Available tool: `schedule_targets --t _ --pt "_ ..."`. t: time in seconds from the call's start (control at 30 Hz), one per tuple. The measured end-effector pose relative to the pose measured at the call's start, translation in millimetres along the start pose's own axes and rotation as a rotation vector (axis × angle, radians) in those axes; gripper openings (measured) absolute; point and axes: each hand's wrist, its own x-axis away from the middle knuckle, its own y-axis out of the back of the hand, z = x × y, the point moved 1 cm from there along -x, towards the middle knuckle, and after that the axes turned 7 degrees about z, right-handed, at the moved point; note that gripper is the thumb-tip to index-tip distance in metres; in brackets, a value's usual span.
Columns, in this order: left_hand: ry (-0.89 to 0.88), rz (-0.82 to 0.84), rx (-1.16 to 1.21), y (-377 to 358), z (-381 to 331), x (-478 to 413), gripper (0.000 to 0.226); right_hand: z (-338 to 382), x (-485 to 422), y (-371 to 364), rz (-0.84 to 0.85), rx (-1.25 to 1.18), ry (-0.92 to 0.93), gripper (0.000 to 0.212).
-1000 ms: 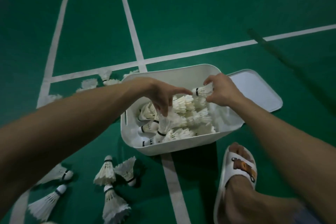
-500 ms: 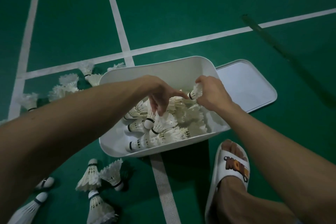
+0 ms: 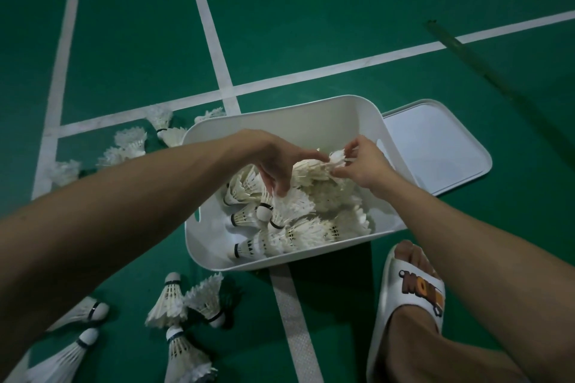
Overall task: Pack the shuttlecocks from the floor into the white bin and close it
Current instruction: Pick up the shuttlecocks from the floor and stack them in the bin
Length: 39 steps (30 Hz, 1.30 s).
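1. The held shuttle (image 3: 323, 166) is above the bin (image 3: 280, 121), over the pile (image 3: 305, 221) inside it.
2. The right hand (image 3: 364, 165) pinches its feathers with bent fingers.
3. The left hand (image 3: 277, 162) reaches its other end with the forefinger, the other fingers hanging down. Whether it grips, I cannot tell.
4. The lid (image 3: 435, 146) lies flat at the right side of the bin.
5. Loose shuttles (image 3: 168, 301) lie on the floor (image 3: 311, 25), left of the bin and nearer.

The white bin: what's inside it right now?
A loose pile of feather shuttlecocks. The left hand reaches in above it; the right hand pinches one shuttlecock. The pile covers most of the bin's floor, hiding anything beneath.
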Motion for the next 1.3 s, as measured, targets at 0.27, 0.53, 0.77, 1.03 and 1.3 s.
schedule_targets --t 0.27,0.53,0.77,1.03,1.3 --pt "-0.019 -0.004 0.000 1.6 0.6 -1.2 0.112 8.3 -3.3 0.1 0.220 0.106 -0.013 0.075" --pt "-0.032 -0.044 0.051 2.4 10.2 2.2 0.115 14.6 -8.1 -4.2 0.198 0.214 0.080 0.077" --pt "-0.075 -0.102 0.089 -0.1 15.7 14.0 0.102 17.6 -8.1 6.7 0.146 0.263 0.050 0.073" --pt "-0.165 -0.234 0.249 -1.6 7.1 26.2 0.081 41.5 37.8 27.8 0.127 0.049 0.217 0.067" --pt "-0.251 -0.404 0.467 -7.7 -8.9 30.6 0.065 48.4 62.4 11.5 0.335 0.266 0.360 0.101"
